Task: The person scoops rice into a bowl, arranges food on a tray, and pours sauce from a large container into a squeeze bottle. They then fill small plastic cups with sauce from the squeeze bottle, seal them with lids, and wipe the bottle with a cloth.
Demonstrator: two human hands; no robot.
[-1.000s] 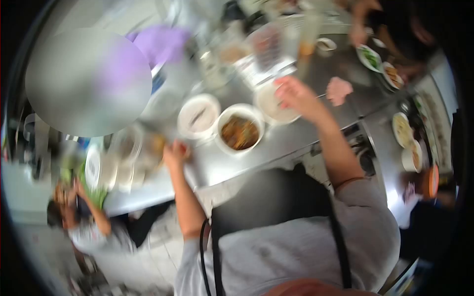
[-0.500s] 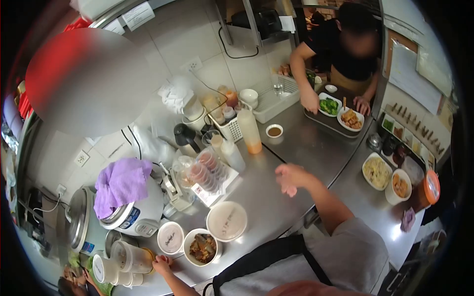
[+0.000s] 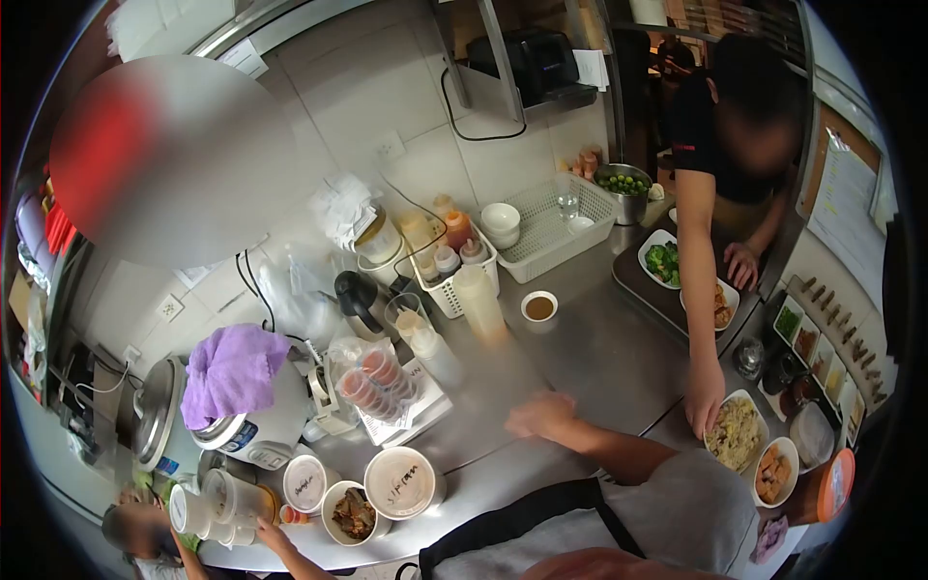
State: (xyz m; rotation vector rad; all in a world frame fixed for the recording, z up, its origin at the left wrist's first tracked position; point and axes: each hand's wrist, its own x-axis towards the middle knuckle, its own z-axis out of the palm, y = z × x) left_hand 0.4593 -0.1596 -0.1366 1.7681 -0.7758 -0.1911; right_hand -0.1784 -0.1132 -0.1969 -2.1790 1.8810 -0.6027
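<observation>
My left hand [image 3: 275, 536] is at the counter's front edge, fingers stretched toward a stack of clear plastic tubs [image 3: 235, 495], fingertips right beside them. Close to it are a small red-and-orange item [image 3: 292, 515], a white tub with a written lid [image 3: 307, 484] and an uncovered tub of dark brown food [image 3: 354, 514]. A larger lidded tub [image 3: 400, 481] stands just right of these. Over the steel counter [image 3: 599, 387] hovers my right hand [image 3: 543, 417], smeared by motion, with nothing visible in it. Nearest to it are a squeeze bottle [image 3: 478, 302] and a sauce bowl [image 3: 539, 308].
Across the counter a co-worker's hand [image 3: 706, 398] grips the rim of a white dish of yellowish food [image 3: 737, 435]. A tray [image 3: 638, 295] holds broccoli [image 3: 663, 262] and another dish. Rice cookers, one under a purple towel [image 3: 234, 372], stand left. A white basket [image 3: 556, 232] lies at the back.
My right hand has moved left and nearer to me. My left hand has shifted left toward the plastic tubs. The co-worker's arm has reached from the tray to the yellowish dish.
</observation>
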